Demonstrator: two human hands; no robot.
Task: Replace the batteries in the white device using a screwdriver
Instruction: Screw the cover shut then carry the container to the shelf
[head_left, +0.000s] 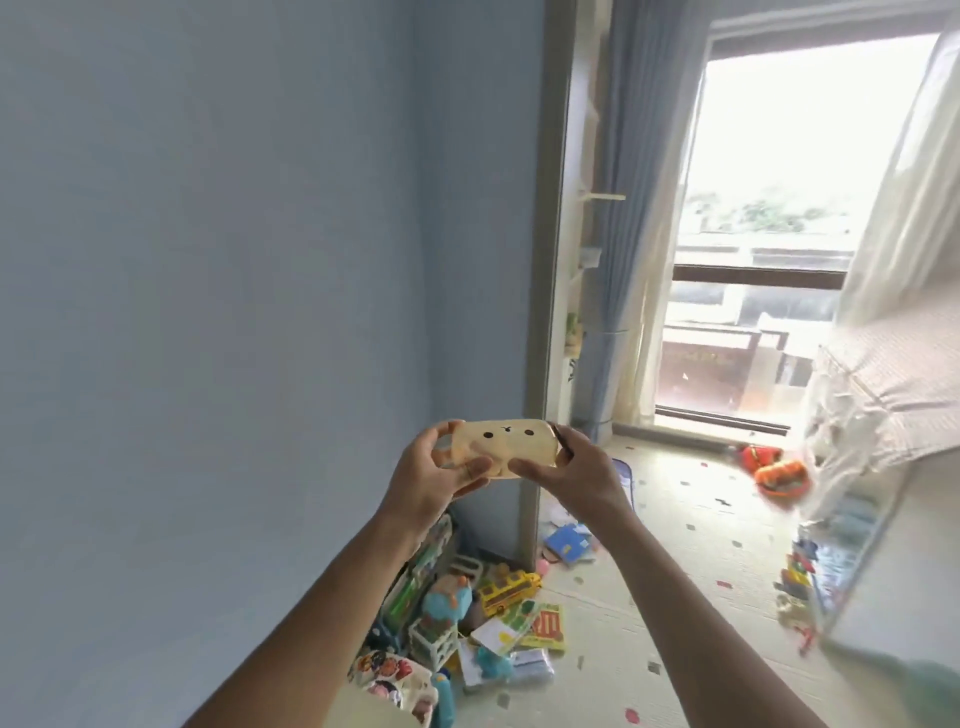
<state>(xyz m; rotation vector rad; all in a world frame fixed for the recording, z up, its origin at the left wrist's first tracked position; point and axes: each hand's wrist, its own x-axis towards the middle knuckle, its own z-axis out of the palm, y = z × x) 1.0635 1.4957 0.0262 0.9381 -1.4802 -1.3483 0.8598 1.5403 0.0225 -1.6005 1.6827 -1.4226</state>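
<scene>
Hands are holding the device (503, 441) up at chest height, out in front of the blue wall, well above the toys (467, 618) lying on the floor. The left hand (439, 467) is gripping its left end, thumb pressing the front; the right hand (566, 470) is gripping the right end while also pinching a thin dark tool (719, 444), probably the screwdriver. The face is pointing toward the camera, likely for checking it; no battery cover is showing.
</scene>
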